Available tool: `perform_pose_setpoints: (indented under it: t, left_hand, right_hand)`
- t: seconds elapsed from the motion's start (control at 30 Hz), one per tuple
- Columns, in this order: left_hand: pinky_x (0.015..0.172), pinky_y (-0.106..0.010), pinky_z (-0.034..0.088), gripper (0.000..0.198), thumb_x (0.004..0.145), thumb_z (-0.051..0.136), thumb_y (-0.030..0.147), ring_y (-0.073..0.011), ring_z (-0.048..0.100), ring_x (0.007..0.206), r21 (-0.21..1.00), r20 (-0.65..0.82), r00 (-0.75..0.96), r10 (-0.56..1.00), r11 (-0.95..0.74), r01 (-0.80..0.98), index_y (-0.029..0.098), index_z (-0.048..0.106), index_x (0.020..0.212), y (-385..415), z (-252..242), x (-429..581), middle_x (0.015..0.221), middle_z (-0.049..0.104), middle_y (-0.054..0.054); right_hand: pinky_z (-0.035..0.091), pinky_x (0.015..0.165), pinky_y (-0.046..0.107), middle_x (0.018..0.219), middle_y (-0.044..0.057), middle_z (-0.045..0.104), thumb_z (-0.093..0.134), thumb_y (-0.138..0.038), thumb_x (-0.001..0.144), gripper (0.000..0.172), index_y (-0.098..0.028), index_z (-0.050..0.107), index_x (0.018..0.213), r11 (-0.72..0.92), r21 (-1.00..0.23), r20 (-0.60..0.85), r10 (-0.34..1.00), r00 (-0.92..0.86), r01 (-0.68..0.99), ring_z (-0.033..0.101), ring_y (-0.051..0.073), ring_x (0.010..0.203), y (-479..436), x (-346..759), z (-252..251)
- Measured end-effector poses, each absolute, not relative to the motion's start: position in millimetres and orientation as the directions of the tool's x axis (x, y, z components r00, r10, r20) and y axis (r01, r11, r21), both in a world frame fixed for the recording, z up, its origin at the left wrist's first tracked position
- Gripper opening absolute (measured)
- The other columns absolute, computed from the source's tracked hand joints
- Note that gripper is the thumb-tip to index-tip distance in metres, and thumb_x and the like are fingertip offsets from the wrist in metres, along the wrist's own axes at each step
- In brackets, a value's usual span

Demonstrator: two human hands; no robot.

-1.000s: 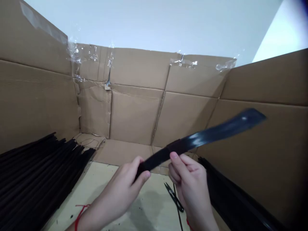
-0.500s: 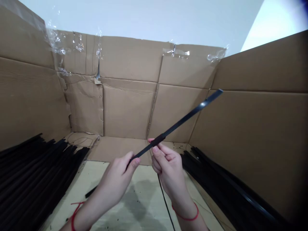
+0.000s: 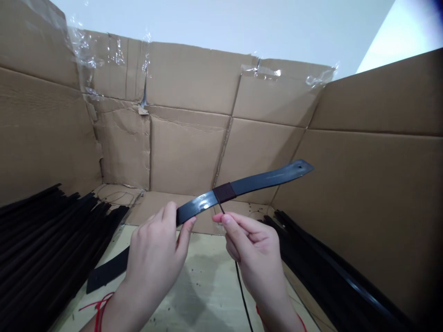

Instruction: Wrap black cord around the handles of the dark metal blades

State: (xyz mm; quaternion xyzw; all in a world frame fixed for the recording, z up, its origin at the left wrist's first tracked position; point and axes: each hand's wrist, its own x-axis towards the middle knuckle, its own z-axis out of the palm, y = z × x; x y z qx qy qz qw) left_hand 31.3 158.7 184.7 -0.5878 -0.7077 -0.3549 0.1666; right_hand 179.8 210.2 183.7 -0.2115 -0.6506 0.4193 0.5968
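Observation:
A long, flat, black strip [image 3: 266,180] slants across the head view, its right end raised and pierced by a small hole. My left hand [image 3: 157,253] is closed around the strip left of its middle; the strip's other end shows past my wrist. Dark brown cord is wound in a tight band [image 3: 224,192] about the middle of the strip. From that band the cord runs down into my right hand [image 3: 251,249], pinched between thumb and forefinger. Below the hand the loose cord [image 3: 244,295] hangs toward the bottom edge.
Many similar black strips [image 3: 51,249] lie piled at the left, and more black strips [image 3: 332,272] lie at the right. Taped cardboard walls [image 3: 187,147] surround the pale work surface [image 3: 197,295], which has small dark specks. Thin loose cord lies in the back left corner.
The strip has turned from edge-on so that its broad face shows, and its right end has dropped. My right hand has moved slightly down and right, drawing the cord away from the band.

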Motion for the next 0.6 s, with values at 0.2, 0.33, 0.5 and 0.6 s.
perform_pose_setpoints:
  t: [0.2,0.33,0.5,0.6]
  left_hand:
    - [0.055,-0.028,0.026,0.026,0.095,0.04,0.045,-0.0209,0.053,0.058,0.312,0.676,-0.259,0.69,0.05,0.949,0.021,0.046,0.086,156.6,184.0,26.7,0.069,0.055,0.0]
    - [0.057,-0.028,0.029,0.038,0.093,0.037,0.058,-0.017,0.046,0.057,0.509,0.539,-0.234,0.809,-0.092,0.856,0.022,0.048,0.087,153.7,188.5,20.0,0.066,0.052,0.003]
    - [0.063,-0.026,0.03,0.048,0.09,0.037,0.066,-0.0164,0.045,0.072,0.72,0.355,-0.091,0.93,-0.21,0.662,0.021,0.052,0.084,147.3,191.1,14.9,0.073,0.049,0.0]
    - [0.055,-0.022,0.027,0.053,0.089,0.037,0.068,-0.0115,0.037,0.061,0.928,0.103,0.23,0.968,-0.177,0.328,0.018,0.052,0.08,151.9,187.8,14.2,0.067,0.041,0.002]
  right_hand:
    - [0.01,0.039,0.02,0.051,-0.007,0.023,0.063,-0.038,0.088,0.027,-0.014,0.073,0.081,0.57,-0.795,0.605,0.768,-0.208,-0.208,0.016,0.005,0.044,207.8,177.7,183.8]
    - [0.01,0.039,0.021,0.049,-0.008,0.022,0.065,-0.04,0.087,0.027,-0.014,0.072,0.083,0.508,-0.811,0.576,0.78,-0.244,-0.29,0.016,0.005,0.042,216.5,176.5,183.2]
    - [0.008,0.04,0.021,0.051,-0.01,0.018,0.072,-0.036,0.083,0.033,-0.021,0.068,0.113,0.407,-0.799,0.562,0.768,-0.308,-0.443,0.012,0.004,0.042,223.1,179.5,183.4]
    - [0.009,0.04,0.022,0.049,-0.009,0.019,0.07,-0.035,0.084,0.023,-0.019,0.073,0.101,0.485,-0.755,0.631,0.718,-0.292,-0.441,0.013,0.005,0.042,216.4,184.6,181.8]
